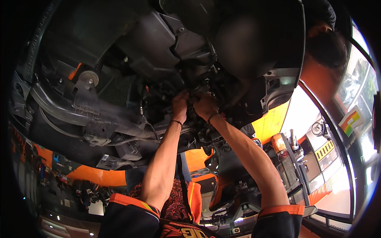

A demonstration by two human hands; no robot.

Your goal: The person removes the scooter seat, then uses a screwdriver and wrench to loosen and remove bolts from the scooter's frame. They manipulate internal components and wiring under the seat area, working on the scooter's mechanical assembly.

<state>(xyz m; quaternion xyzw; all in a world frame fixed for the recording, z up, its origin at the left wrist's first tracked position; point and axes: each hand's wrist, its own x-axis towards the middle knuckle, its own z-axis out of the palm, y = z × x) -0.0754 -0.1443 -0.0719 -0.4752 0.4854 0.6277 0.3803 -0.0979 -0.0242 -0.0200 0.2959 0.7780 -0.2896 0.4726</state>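
Both arms reach up into the dark underside of a raised vehicle (pixel 174 39). My left hand (pixel 180 105) has curled fingers among black fittings near the middle of the underside. Just right of it, my right hand (pixel 204 106) is also curled at the same cluster of parts. The fingertips are in shadow, so whatever they hold is too dark to name. A metal tube frame (pixel 103 115) with a bolted bracket (pixel 90 81) runs to the left of my hands, and black plastic covers lie above them.
A person's head and dark sleeve (pixel 323 47) are at the upper right. Orange wall panels (pixel 95 176), motorcycles and a bright opening (pixel 301 111) show beyond the vehicle's edge. A dark machine with an orange part (pixel 226 174) stands behind my right arm.
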